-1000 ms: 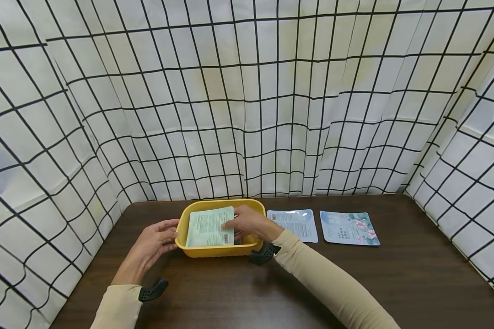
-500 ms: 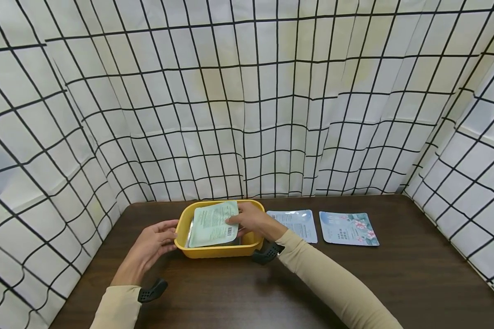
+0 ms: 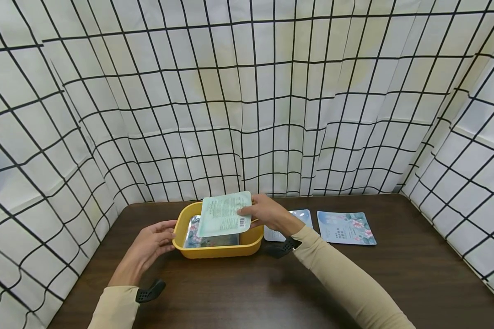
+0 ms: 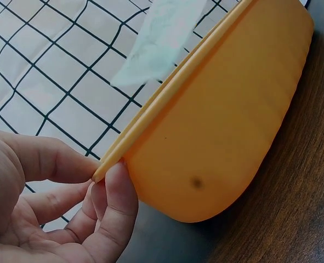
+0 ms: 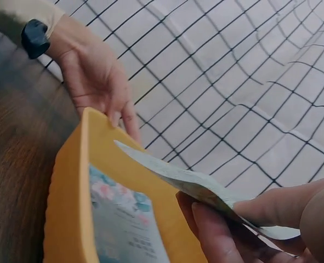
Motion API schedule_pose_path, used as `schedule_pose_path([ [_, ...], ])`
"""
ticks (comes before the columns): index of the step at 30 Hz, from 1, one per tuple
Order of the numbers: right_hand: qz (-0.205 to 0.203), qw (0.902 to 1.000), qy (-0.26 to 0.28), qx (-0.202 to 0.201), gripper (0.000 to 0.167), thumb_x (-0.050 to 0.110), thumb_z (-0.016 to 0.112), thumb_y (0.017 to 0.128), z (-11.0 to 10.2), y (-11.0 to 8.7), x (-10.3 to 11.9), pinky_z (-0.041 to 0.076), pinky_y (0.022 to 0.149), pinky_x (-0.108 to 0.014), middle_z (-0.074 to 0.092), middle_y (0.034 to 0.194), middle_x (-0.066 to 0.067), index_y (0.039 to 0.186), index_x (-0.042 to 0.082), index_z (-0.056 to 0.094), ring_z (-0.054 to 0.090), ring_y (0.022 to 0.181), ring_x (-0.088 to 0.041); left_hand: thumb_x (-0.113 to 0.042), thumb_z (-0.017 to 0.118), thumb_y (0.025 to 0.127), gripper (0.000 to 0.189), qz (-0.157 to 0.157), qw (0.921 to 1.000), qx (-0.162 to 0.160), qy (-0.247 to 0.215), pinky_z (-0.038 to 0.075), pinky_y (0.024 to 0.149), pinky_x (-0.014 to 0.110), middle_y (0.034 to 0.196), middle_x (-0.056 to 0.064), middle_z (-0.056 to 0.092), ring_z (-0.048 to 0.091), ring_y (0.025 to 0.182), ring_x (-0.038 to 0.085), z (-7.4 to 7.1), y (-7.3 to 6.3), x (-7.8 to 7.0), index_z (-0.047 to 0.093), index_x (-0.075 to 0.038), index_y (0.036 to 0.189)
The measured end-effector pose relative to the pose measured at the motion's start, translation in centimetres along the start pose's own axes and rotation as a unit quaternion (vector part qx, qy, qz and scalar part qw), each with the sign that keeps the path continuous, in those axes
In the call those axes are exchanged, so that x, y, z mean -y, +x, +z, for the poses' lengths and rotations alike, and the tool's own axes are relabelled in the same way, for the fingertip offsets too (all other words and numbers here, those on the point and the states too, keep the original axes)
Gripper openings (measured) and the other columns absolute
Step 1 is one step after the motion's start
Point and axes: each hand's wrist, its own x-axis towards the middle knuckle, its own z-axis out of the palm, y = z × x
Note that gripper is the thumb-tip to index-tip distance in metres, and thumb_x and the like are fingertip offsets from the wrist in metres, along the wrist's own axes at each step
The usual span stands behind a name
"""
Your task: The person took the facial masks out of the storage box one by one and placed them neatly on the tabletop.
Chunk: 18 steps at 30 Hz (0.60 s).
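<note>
A yellow plastic basket (image 3: 230,252) stands on the dark table, and my left hand (image 3: 150,244) pinches its left rim between thumb and fingers. The left wrist view shows that pinch on the basket's rim (image 4: 151,112) up close. My right hand (image 3: 271,212) grips a pale green sachet (image 3: 222,212) by its right edge, thumb on top, raised over the basket and tilted. Printed text and a barcode face up on it. Inside the basket lies a blue sachet with pink flowers (image 5: 120,213), partly covered by the green one in the head view.
Right of the basket lies a light blue sachet with printed text (image 3: 302,217), partly behind my right hand. Farther right is a flowered blue sachet (image 3: 346,228). A white curtain with black grid lines (image 3: 271,114) rises behind the wooden table (image 3: 214,292).
My right hand has lifted the green sachet up and to the right, uncovering the flowered sachet in the basket. My left hand has stayed at the rim.
</note>
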Motion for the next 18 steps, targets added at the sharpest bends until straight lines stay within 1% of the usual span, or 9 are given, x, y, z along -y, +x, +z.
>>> schedule_pose_path([
  [8,0.006,0.9997,0.021,-0.007,0.036,0.016,0.07,0.096,-2.3,-1.9,0.8,0.059,0.07,-0.033,0.073,0.109,-0.011,0.13,0.007,0.064,0.074,0.087,-0.023,-0.007,0.058,0.102,0.054,0.0,1.0,0.003,-0.009,0.058,0.078,0.028,0.119,0.011,0.06,0.063,0.096,0.021,-0.2,0.2,0.1,0.039,0.003,0.151],
  [12,0.01,0.9993,0.033,-0.017,0.037,0.018,0.071,0.095,-3.3,-2.6,0.8,0.059,0.072,-0.034,0.073,0.109,-0.011,0.129,0.005,0.063,0.074,0.088,-0.023,-0.008,0.059,0.102,0.055,-0.003,0.9999,0.003,-0.011,0.058,0.079,0.028,0.12,0.012,0.061,0.063,0.096,0.022,-0.1,0.1,0.1,0.039,0.003,0.151],
  [18,0.006,0.9983,0.053,-0.022,0.039,0.015,0.069,0.096,-4.8,-4.0,0.6,0.06,0.079,-0.039,0.071,0.115,-0.012,0.132,0.005,0.06,0.073,0.095,-0.025,-0.009,0.059,0.102,0.054,-0.009,0.9999,0.001,-0.01,0.058,0.08,0.028,0.122,0.013,0.061,0.063,0.097,0.022,-0.1,0.0,0.0,0.04,0.002,0.152],
])
